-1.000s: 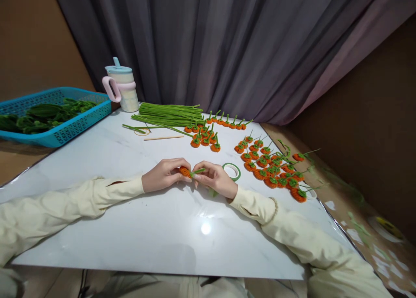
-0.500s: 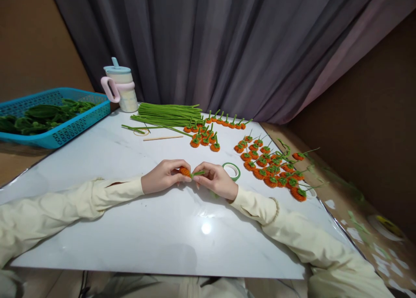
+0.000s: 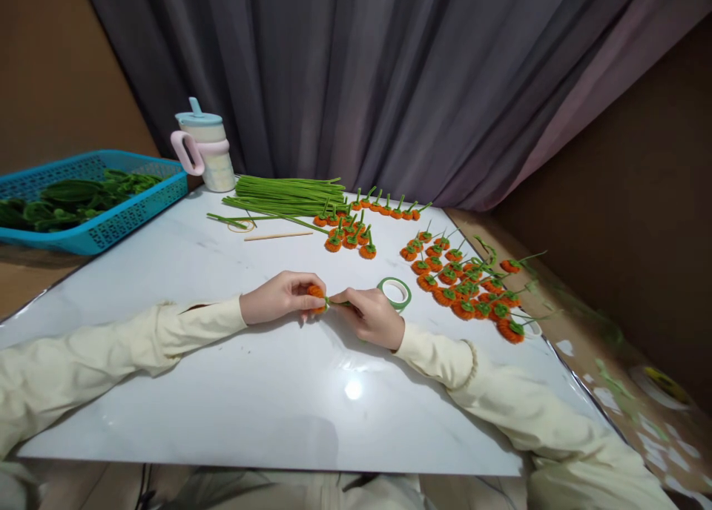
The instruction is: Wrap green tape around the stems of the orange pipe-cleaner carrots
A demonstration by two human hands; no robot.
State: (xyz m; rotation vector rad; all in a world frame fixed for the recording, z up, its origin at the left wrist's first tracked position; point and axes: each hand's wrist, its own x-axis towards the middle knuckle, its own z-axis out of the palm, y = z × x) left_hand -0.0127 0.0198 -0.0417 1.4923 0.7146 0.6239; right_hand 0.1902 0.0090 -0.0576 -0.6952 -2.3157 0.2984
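Observation:
Between the thumb and fingers of my left hand (image 3: 277, 298) is a small orange yarn persimmon (image 3: 317, 293), its green top turned to the right. My right hand (image 3: 376, 319) is closed at the green stem beside it, fingers pinched together. Part of the stem is hidden behind those fingers. Just behind my right hand lies a roll of green tape (image 3: 409, 296), flat on the table. Further back stand several finished-looking orange persimmons (image 3: 367, 250) with short green stems. More of them, with thin wire-like stems, form a cluster (image 3: 448, 275) to the right.
A bundle of green stems (image 3: 289, 193) lies at the back of the white table (image 3: 222, 399), with a thin wooden stick (image 3: 278, 236) in front. A lidded cup (image 3: 218, 161) stands behind left. The blue basket (image 3: 133, 212) at left holds green leaves. A grey curtain (image 3: 334, 73) hangs behind.
The orange persimmon has turned in my left fingers and shows more of its body. My right hand has shifted slightly, its fingers now pointing left along the stem.

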